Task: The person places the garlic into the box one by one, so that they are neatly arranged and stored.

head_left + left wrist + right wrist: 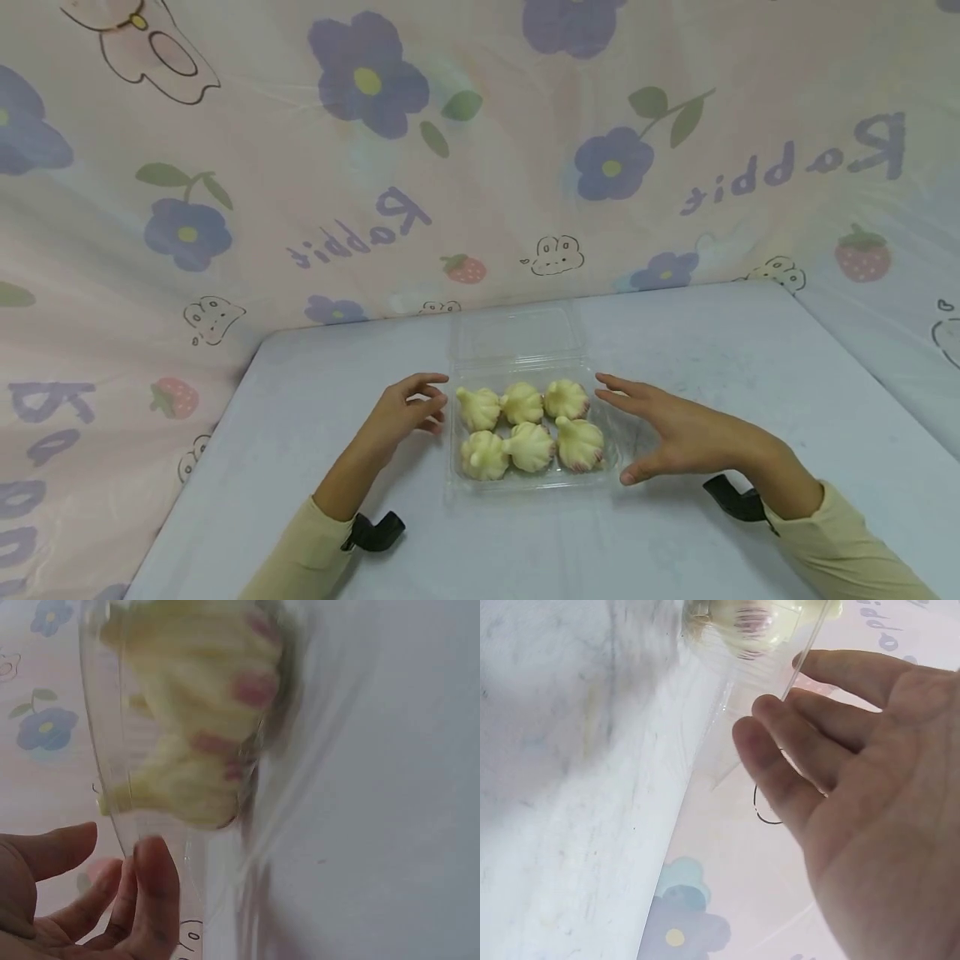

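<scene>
A clear plastic clamshell box point(459, 486) lies on the white table with its lid point(517, 333) folded back, away from me. Inside it, pale garlic bulbs point(530, 447) with purplish patches sit in two rows of three. My left hand point(401, 412) is at the box's left side, fingers loosely bent, fingertips right at the clear wall point(105, 750) in the left wrist view. On the right side my right hand point(682, 429) is spread, thumb apart from the fingers. Its fingertips point(754, 739) come close to the box edge in the right wrist view. Neither hand grips anything.
A patterned curtain point(495, 167) with flowers, rabbits and strawberries hangs behind and beside the table point(675, 542). Black wrist mounts point(378, 532) stick out from both sleeves, low over the tabletop.
</scene>
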A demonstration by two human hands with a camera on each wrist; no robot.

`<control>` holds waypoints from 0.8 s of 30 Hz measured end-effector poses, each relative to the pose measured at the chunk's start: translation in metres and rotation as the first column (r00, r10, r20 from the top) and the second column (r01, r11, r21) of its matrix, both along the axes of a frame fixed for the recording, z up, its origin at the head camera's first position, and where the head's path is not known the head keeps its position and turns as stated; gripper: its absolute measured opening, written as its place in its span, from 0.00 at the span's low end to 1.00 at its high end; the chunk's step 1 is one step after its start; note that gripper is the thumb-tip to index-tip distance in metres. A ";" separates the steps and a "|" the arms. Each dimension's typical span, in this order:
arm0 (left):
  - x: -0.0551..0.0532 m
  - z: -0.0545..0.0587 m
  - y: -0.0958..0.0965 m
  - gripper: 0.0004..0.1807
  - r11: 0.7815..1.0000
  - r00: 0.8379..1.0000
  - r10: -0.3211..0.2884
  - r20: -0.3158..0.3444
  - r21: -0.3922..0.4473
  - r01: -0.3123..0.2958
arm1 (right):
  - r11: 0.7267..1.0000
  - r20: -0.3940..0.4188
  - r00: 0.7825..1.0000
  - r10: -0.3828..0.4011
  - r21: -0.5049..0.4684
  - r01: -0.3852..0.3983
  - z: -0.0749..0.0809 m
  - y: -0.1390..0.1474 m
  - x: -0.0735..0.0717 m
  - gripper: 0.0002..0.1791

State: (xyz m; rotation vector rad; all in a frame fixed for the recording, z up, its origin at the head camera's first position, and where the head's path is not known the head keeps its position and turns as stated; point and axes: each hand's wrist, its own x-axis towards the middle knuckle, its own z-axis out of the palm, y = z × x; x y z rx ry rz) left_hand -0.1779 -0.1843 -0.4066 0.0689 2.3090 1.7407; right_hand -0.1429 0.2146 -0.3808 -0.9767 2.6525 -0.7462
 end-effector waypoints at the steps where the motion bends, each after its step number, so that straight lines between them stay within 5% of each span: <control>1: -0.007 0.000 0.002 0.25 1.000 1.000 0.024 0.002 -0.009 -0.024 | 1.000 -0.002 1.000 0.000 0.006 0.000 0.000 0.000 0.000 0.59; 7: -0.051 -0.003 0.009 0.25 0.989 0.988 0.149 0.038 -0.012 -0.149 | 1.000 -0.016 1.000 -0.001 0.032 0.002 0.001 0.000 0.001 0.59; 13: -0.084 -0.007 0.017 0.24 0.976 0.975 0.197 0.099 0.073 -0.205 | 0.999 0.005 1.000 -0.005 0.037 0.005 0.004 0.002 0.002 0.55; 18: -0.101 -0.009 0.019 0.24 0.957 0.966 0.214 0.141 0.166 -0.236 | 1.000 0.031 1.000 0.000 0.025 -0.001 0.003 0.003 0.001 0.53; 24: -0.107 -0.009 0.020 0.26 0.950 0.967 0.195 0.166 0.214 -0.228 | 0.999 0.034 0.999 -0.015 0.039 0.014 0.005 0.004 0.000 0.53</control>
